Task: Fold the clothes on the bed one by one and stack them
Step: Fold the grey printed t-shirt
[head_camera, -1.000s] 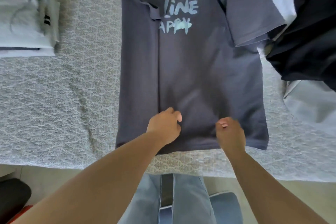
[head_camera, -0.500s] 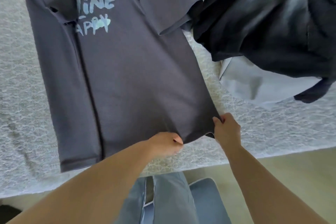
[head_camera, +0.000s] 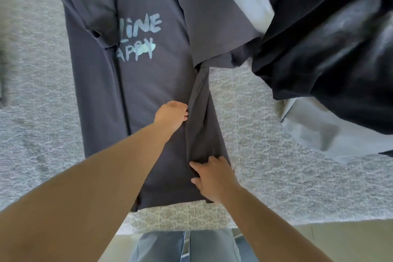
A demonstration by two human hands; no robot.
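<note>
- The dark grey T-shirt (head_camera: 148, 83) lies flat on the bed under both hands.
- Left hand (head_camera: 171, 115) pinches the folded side edge; right hand (head_camera: 214, 176) grips the hem corner.
- Soft, light, limp cloth likely sags and creases; best taken at hem and edge.

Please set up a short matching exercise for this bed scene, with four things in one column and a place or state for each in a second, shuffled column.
Things:
1. grey T-shirt
2. black garment
3. left hand
4. right hand

Places or states:
A. at the shirt's lower right corner, near the bed edge
B. heaped at the upper right
C. spread on the bedspread, pale lettering on its chest
D. on the middle of the shirt, beside the lifted fold

Pairs: 1-C, 2-B, 3-D, 4-A
</note>
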